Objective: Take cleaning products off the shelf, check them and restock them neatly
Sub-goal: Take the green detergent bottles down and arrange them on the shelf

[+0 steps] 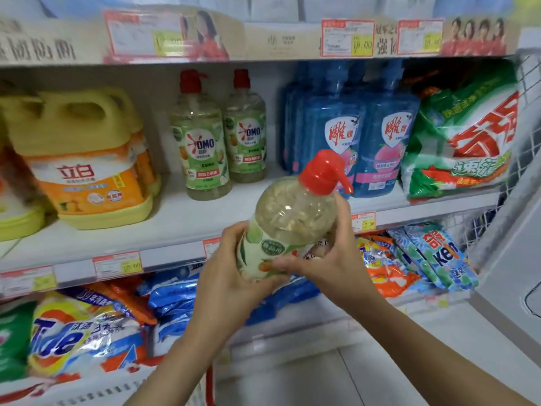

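Detergent bottle, clear plastic with a green label and a red pump cap, held in front of the shelves and tilted so that the cap points up and away; pale yellowish liquid shows through its wall up to the shoulder. Left hand wraps the base from below with fingers curled round it; right hand grips the labelled body from the right, thumb laid across the label. Below the grip lie soft bags of washing powder: a Tide bag to the lower left, blue bags under the left hand, an orange bag and a blue-green patterned bag to the right. Beyond the grip, the middle shelf carries two OMO bottles up and to the left, upright and side by side, with the same red caps and pale liquid. Yellow jugs with orange labels stand further left. Blue bottles stand in rows behind the cap, and whether the tint belongs to wall or liquid cannot be told. A green powder bag stands to the right beside a wire side panel. Price tags line the shelf edge above; the goods up there are blurred.
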Available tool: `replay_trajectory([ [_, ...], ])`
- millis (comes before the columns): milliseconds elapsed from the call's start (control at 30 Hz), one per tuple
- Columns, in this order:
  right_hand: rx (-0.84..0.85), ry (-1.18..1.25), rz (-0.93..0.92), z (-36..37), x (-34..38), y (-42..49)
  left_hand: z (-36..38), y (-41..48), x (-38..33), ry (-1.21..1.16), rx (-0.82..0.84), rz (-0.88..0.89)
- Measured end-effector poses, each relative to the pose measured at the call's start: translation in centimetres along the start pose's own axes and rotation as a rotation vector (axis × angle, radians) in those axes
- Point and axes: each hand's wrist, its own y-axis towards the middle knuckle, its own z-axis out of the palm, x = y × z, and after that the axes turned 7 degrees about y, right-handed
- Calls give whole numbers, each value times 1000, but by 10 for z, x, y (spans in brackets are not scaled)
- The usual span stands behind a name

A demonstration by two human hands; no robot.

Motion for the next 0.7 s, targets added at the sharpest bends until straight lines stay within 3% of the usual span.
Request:
replay_trajectory([
  [133, -101, -31, -171, 20, 4, 38, -29, 52, -1, 177, -55, 229],
  [267, -148, -85, -253, 28, -4, 80, -52, 88, 23, 219, -111, 148],
  [500, -207, -343, -197, 36, -22, 144, -62, 143, 63, 306, -142, 4],
  [700, -280, -633, -6, 42, -32, 200, -49, 169, 72, 263, -101, -57],
])
